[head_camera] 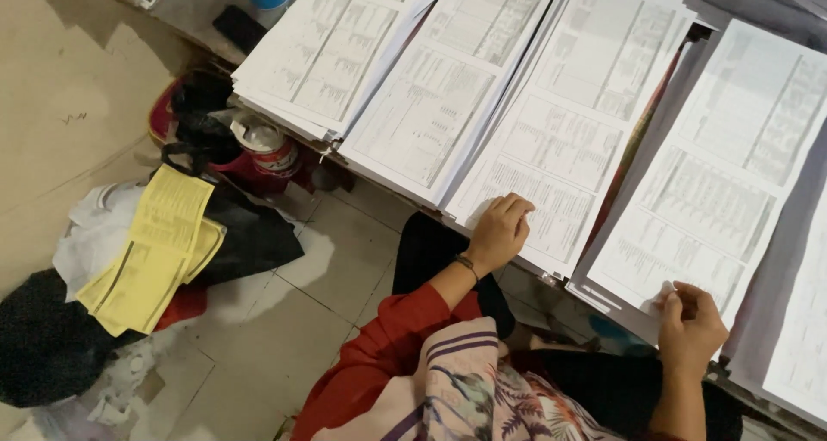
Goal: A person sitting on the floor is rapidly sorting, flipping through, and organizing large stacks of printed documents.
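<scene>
Pinching sheet corner: right hand (pixel 689 325) on the right-hand printed stack (pixel 706 208). Left hand (pixel 500 232) curled, fingertips pressing the middle stack (pixel 560 148).

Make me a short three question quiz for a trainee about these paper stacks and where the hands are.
1. True or false: the left hand rests on a stack of white printed paper sheets.
2. What is the right hand doing? A) pinching the corner of a white printed sheet B) holding a pen C) hanging free
3. What colour are the loose paper sheets on the floor?

Key: 1 true; 2 A; 3 yellow.
</scene>
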